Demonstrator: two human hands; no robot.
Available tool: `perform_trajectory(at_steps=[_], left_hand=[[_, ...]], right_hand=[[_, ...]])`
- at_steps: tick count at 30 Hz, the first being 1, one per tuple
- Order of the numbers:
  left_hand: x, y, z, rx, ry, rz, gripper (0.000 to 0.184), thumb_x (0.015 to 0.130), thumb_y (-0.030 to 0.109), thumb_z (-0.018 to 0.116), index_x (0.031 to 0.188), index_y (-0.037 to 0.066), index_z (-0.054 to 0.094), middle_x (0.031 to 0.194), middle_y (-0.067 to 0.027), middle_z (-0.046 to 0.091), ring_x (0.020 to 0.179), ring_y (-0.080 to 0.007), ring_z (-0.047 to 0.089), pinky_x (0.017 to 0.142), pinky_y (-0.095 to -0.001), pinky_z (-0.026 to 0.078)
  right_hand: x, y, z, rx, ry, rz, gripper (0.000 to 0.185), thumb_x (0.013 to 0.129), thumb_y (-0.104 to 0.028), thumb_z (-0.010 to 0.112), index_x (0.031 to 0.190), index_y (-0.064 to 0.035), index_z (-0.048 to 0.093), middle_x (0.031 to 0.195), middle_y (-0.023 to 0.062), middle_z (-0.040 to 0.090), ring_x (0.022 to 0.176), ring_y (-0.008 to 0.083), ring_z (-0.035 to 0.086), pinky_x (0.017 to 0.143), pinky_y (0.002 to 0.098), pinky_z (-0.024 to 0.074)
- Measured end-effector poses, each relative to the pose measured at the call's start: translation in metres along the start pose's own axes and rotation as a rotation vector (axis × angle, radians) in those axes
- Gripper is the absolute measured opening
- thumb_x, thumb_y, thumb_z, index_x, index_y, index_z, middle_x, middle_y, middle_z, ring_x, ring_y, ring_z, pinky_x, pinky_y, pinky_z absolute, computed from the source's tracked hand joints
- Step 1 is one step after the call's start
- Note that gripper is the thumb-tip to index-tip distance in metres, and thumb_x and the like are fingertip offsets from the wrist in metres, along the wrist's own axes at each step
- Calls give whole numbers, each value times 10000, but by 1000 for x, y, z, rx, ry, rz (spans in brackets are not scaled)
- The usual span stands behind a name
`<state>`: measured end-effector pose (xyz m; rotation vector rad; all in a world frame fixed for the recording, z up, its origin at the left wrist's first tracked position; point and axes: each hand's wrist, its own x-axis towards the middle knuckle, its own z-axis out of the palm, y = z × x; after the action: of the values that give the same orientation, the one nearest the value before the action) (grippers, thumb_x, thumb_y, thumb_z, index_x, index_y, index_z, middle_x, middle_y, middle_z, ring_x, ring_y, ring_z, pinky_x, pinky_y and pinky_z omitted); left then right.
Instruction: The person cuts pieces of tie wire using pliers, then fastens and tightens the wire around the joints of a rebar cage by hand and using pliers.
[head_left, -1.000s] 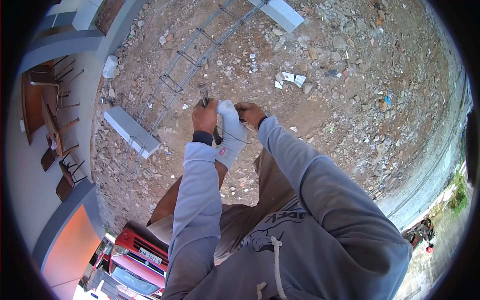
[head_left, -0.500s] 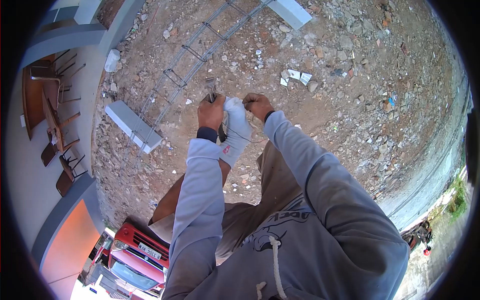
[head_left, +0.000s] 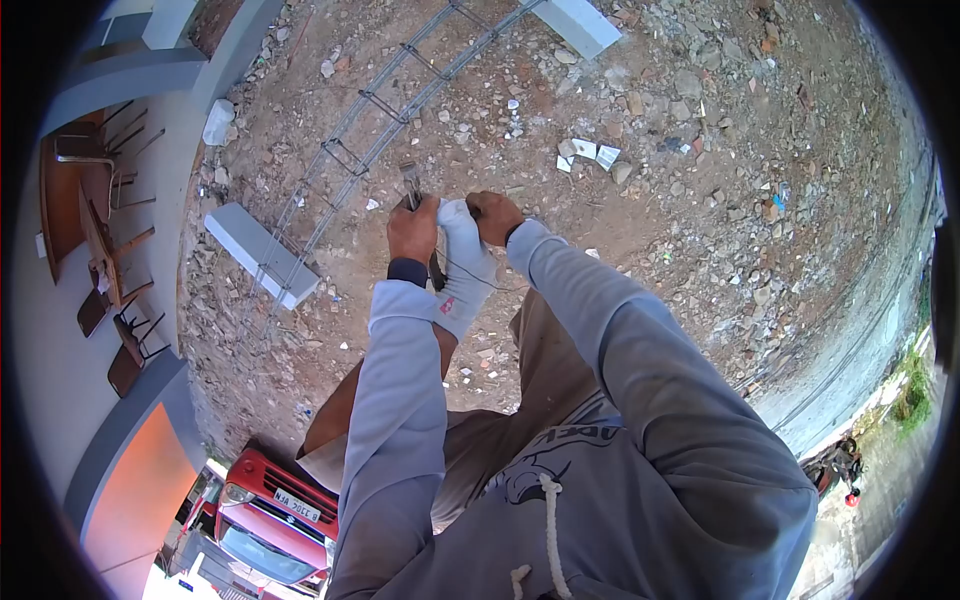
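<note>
Fingers, left hand: curled tight around one metal-headed tool, just beside the sock. Fingers, right hand: bent in at the toe of one white sock, worn on a foot; cannot tell whether they pinch anything. Tool: likely stiff, weighty; grip by handle. Sock: likely soft, light; take at toe. Pale blocks: two. Steel cage: one.
</note>
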<state>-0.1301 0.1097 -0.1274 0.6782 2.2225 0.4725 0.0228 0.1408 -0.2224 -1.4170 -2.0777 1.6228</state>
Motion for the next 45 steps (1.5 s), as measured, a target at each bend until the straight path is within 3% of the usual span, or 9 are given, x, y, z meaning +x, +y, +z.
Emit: perform_trajectory(at_steps=[4, 7, 14, 17, 22, 30, 38, 41, 45], left_hand=[[3, -11, -1, -63, 26, -66, 374, 761, 312, 619, 817, -57, 653, 766, -145, 653, 698, -203, 601, 662, -344, 450], [-8, 7, -5, -16, 23, -73, 426, 757, 369, 587, 857, -41, 650, 852, -246, 644, 867, -381, 619, 787, -417, 454], [-6, -4, -3, -115, 10, -65, 389, 764, 346, 595, 846, -29, 655, 810, -215, 657, 799, -333, 640, 731, -394, 468], [-7, -7, 0, -120, -9, -75, 322, 774, 273, 614, 840, -38, 664, 765, -92, 650, 703, -172, 590, 648, -317, 448], [-6, -7, 3, -133, -12, -32, 374, 759, 324, 580, 827, -36, 654, 784, -195, 659, 763, -301, 641, 720, -390, 468], [-10, -10, 19, -145, -86, 16, 373, 759, 314, 585, 819, -50, 645, 737, -172, 650, 706, -262, 623, 693, -382, 464], [-9, 1, 19, -39, -66, -43, 413, 744, 350, 583, 832, -51, 637, 790, -236, 646, 799, -355, 634, 722, -415, 464], [-15, 6, 21, 33, -57, -62, 348, 761, 272, 597, 824, -65, 651, 754, -127, 654, 695, -203, 608, 652, -336, 453], [-15, 7, 21, -81, -98, -18, 409, 741, 314, 616, 836, -83, 640, 781, -152, 657, 728, -232, 618, 676, -352, 460]], right_hand=[[-15, -9, 15, 186, 40, 146, 159, 785, -140, 530, 890, -79, 632, 919, 176, 641, 897, 325, 613, 785, 375, 479], [-26, -12, 21, 475, -4, 369, 213, 830, -185, 546, 980, -73, 647, 947, 128, 659, 886, 252, 624, 777, 336, 476], [-27, 7, 30, 837, -154, 443, 202, 837, -126, 592, 1005, -25, 641, 862, 26, 642, 746, 107, 569, 678, 242, 460], [-26, 6, 19, 762, -195, 448, 170, 826, -127, 606, 957, -28, 649, 822, 16, 638, 707, 99, 563, 659, 240, 462], [-23, 4, 20, 779, -139, 432, 101, 801, -106, 613, 863, -42, 660, 743, 9, 622, 662, 85, 547, 616, 256, 456], [-11, 46, 8, 376, -410, 177, 178, 728, -109, 570, 859, -47, 674, 793, 68, 662, 715, 183, 645, 637, 303, 521], [-30, 35, -1, 937, -492, 646, 158, 746, -223, 637, 837, -95, 658, 827, 4, 606, 781, 113, 575, 655, 316, 486], [-23, 39, -1, 880, -571, 673, 150, 742, -213, 643, 838, -97, 646, 808, -9, 592, 750, 111, 549, 660, 301, 473], [-22, 42, -6, 957, -565, 839, 156, 727, -199, 666, 827, -87, 626, 733, -17, 570, 644, 132, 531, 615, 286, 467]])
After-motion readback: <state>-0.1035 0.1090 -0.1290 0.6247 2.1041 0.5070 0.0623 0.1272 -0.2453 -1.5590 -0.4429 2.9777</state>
